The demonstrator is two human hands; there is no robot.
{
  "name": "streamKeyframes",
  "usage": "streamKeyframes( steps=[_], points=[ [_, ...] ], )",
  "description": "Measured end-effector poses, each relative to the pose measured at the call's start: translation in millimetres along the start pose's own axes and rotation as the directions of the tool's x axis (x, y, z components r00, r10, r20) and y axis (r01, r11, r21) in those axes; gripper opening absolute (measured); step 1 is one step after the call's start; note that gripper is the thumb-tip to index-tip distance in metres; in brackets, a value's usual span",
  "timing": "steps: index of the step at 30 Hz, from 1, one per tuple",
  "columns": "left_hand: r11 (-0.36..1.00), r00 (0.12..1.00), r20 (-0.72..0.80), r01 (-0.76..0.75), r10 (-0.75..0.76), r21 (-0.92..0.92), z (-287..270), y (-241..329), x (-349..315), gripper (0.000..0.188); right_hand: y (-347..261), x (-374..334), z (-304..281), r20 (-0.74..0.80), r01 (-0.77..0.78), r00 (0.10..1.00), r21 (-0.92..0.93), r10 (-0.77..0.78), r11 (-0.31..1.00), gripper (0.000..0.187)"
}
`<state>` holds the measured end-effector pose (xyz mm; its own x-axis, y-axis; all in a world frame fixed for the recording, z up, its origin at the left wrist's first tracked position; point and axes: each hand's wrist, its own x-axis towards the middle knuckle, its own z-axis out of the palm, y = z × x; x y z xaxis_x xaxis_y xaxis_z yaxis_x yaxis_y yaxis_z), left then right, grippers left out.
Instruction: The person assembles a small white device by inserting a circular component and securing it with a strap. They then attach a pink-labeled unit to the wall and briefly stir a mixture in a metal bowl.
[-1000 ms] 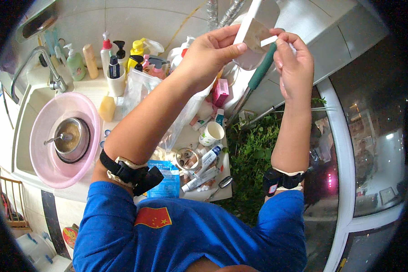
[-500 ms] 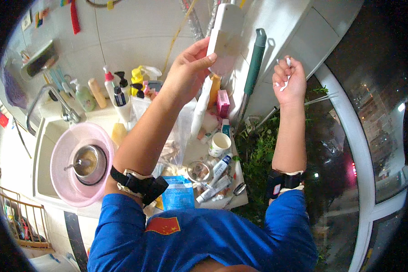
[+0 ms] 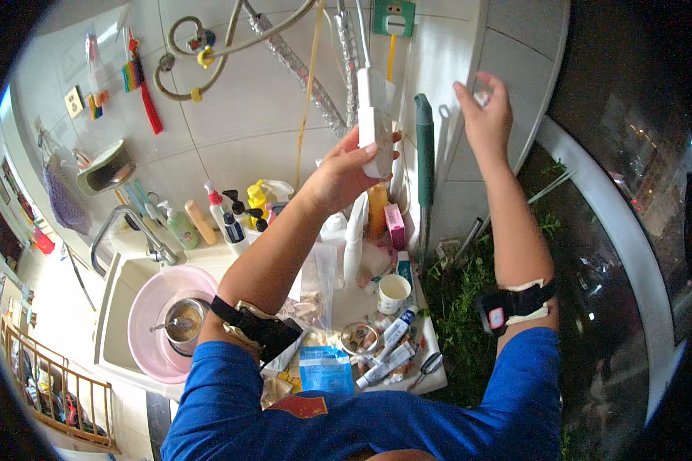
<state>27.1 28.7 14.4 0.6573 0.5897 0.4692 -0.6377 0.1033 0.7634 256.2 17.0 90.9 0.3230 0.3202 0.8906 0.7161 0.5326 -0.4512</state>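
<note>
My left hand (image 3: 342,173) is closed around the lower end of a slim white box-shaped device (image 3: 371,134). A white cord runs upward at its top, and a translucent part shows along its right side. My right hand (image 3: 487,119) is raised near the wall corner, thumb and forefinger apart. A small white wad (image 3: 481,98) shows inside its curled fingers; its kind is unclear. Between my hands a green-handled pole (image 3: 424,150) leans upright. Below my left hand are a white tube-shaped bottle (image 3: 354,242) and a pink box (image 3: 394,226).
A pink basin (image 3: 148,323) with a metal bowl (image 3: 183,321) sits in the sink at left. Pump bottles (image 3: 179,224) line the wall. The crowded counter holds a paper cup (image 3: 393,293), tubes (image 3: 396,330) and a blue packet (image 3: 326,370). Plants (image 3: 469,307) grow at right.
The view has shifted, showing more of the wall above. My left hand still grips the white device, now turned more edge-on. My right thumb and forefinger have spread from a fist.
</note>
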Motion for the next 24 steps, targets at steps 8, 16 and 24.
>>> streamKeyframes(
  steps=[8,16,24],
  points=[
    [0.588,0.95,-0.011,-0.184,0.312,0.787,18,14,61,0.077,25,57,27,-0.24,0.146,0.944,-0.315,-0.227,0.938,0.05],
    [0.184,0.873,0.116,-0.227,0.474,0.956,1,6,117,0.074,47,55,37,-0.315,0.254,0.884,-0.297,-0.346,0.92,0.033],
    [0.283,0.851,-0.065,-0.1,0.521,0.954,-8,2,165,0.054,49,57,34,-0.239,0.362,0.85,-0.381,-0.469,0.851,0.025]
  ],
)
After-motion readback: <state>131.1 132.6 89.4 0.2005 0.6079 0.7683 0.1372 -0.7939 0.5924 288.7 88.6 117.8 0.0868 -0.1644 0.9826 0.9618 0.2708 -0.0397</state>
